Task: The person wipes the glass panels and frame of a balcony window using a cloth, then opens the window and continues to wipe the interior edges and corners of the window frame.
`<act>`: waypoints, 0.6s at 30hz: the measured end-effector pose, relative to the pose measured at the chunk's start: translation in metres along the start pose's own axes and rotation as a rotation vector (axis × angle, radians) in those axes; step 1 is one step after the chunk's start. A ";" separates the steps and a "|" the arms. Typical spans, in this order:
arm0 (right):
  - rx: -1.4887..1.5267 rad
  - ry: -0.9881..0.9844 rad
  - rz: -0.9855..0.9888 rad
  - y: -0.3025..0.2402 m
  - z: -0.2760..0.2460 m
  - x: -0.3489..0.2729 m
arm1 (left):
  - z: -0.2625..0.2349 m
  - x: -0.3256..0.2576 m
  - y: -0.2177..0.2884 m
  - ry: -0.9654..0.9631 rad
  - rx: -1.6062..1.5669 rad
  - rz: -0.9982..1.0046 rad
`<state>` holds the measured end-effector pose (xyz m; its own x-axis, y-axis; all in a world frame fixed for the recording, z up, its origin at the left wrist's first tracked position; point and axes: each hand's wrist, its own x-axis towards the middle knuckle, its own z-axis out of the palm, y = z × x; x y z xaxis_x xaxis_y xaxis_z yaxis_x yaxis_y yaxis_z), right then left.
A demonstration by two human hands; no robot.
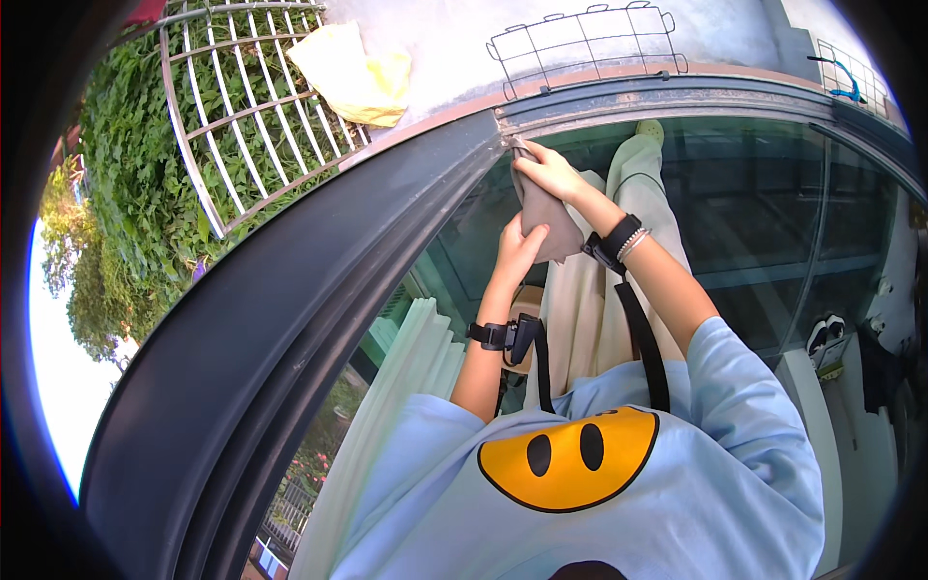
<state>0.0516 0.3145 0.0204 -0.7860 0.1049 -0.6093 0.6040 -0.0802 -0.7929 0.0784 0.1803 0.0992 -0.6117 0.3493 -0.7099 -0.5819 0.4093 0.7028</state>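
Note:
A grey-brown cloth [555,220] hangs from both my hands in front of the glass. My right hand [551,174] is closed on its upper part, fingers pressed close to the dirty corner of the dark window frame [367,217]. Lower down, my left hand [519,253] grips the cloth's side, thumb on top. The cloth's upper end touches or nearly touches the frame corner; which one I cannot tell. Black straps with small devices sit on both my wrists.
Past the frame are a metal railing [208,101] with green plants, a yellow-white bag [358,72] and a wire rack [587,46] on the wall. A pale curtain [396,377] hangs at my left. Shoes [825,333] sit at the far right.

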 end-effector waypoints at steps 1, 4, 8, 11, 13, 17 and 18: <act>-0.101 -0.019 0.006 0.003 0.002 0.007 | 0.000 0.003 -0.002 0.022 -0.017 0.031; -0.365 -0.173 0.162 0.005 0.005 0.019 | -0.007 0.012 -0.005 -0.014 0.111 -0.144; -0.391 -0.115 0.076 -0.010 0.026 0.014 | -0.015 0.012 -0.020 0.202 0.373 -0.050; -0.250 0.096 0.042 0.008 0.029 0.006 | -0.012 0.010 -0.022 0.201 0.295 -0.100; -0.120 0.210 -0.010 0.016 0.026 0.007 | -0.008 0.007 -0.020 0.224 0.324 -0.088; -0.017 0.290 -0.174 0.024 0.028 0.009 | -0.002 0.008 -0.022 0.289 0.394 -0.037; -0.021 0.278 -0.178 0.018 0.027 0.011 | -0.003 0.009 -0.025 0.320 0.398 -0.024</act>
<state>0.0505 0.2870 -0.0006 -0.8149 0.3825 -0.4355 0.4654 -0.0161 -0.8849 0.0855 0.1710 0.0756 -0.7704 0.0862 -0.6317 -0.3861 0.7254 0.5699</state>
